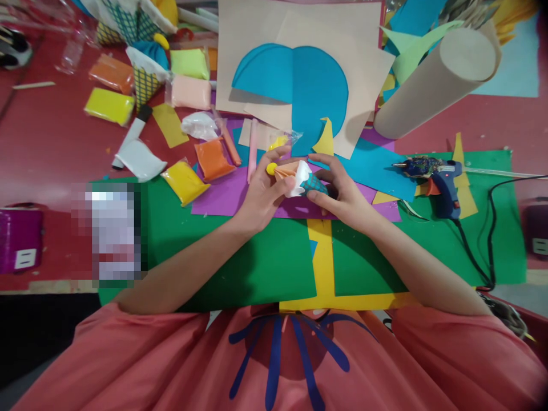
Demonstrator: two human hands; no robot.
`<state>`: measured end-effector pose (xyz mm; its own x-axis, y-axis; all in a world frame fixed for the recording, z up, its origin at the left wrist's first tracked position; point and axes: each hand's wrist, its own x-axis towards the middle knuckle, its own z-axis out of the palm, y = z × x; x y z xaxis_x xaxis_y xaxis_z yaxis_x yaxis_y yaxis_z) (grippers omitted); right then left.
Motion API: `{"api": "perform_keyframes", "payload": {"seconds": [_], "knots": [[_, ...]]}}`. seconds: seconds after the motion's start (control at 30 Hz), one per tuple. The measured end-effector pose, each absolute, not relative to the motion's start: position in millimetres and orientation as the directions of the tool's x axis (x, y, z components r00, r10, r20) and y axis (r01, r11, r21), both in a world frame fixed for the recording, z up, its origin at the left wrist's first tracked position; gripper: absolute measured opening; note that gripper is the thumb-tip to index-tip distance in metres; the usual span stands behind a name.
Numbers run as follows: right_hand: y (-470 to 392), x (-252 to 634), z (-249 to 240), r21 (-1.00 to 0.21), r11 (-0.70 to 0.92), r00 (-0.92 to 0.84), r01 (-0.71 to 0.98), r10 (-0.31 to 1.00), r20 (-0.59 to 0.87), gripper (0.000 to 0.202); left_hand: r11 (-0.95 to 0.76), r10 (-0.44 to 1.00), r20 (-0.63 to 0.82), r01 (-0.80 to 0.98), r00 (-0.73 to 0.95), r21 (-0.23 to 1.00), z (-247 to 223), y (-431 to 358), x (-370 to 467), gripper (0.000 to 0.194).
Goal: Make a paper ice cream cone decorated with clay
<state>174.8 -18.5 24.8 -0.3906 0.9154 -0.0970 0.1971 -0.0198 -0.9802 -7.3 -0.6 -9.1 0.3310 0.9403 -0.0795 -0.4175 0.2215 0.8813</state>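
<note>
A small craft ice-cream cone (303,174) lies sideways between my hands, above the purple sheet (222,197). Its teal cone with dark grid lines points right. White, clay-like material rings the middle, and the peach folded top ends in a yellow ball at the left. My left hand (263,197) grips the top and white part, thumb in front. With thumb and fingers, my right hand (349,200) holds the teal cone; some of those fingertips are hidden behind it. Just beyond my hands are a yellow paper scrap (325,138) and a pink stick (253,148).
At right, a glue gun (447,182) with a black cord lies on green sheets (385,251). A paper roll (432,80) stands behind it. Blue cut paper (319,85) lies ahead. Several clay packets (186,181), a marker (133,134) and finished cones (146,80) occupy the left.
</note>
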Motion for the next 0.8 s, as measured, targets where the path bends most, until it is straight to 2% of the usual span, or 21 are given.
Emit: {"api": "perform_keyframes", "payload": {"seconds": [0.2,0.43,0.8], "knots": [[-17.9,175.3,26.6,-0.975,-0.045,-0.385,0.218,0.914,-0.128,0.059,0.160,0.938,-0.026,-0.364,0.345,0.917,-16.0,-3.8,-8.0,0.054],[-17.8,173.4,25.9,-0.976,-0.007,-0.389,0.220,0.917,-0.095,0.062,0.101,0.932,0.029,-0.337,0.361,0.936,-16.9,-5.0,-6.6,0.056],[-17.7,173.2,23.5,-0.971,-0.003,-0.373,0.239,0.923,-0.095,0.061,0.136,0.940,-0.027,-0.303,0.339,0.943,-15.0,-6.7,-6.8,0.054]]}}
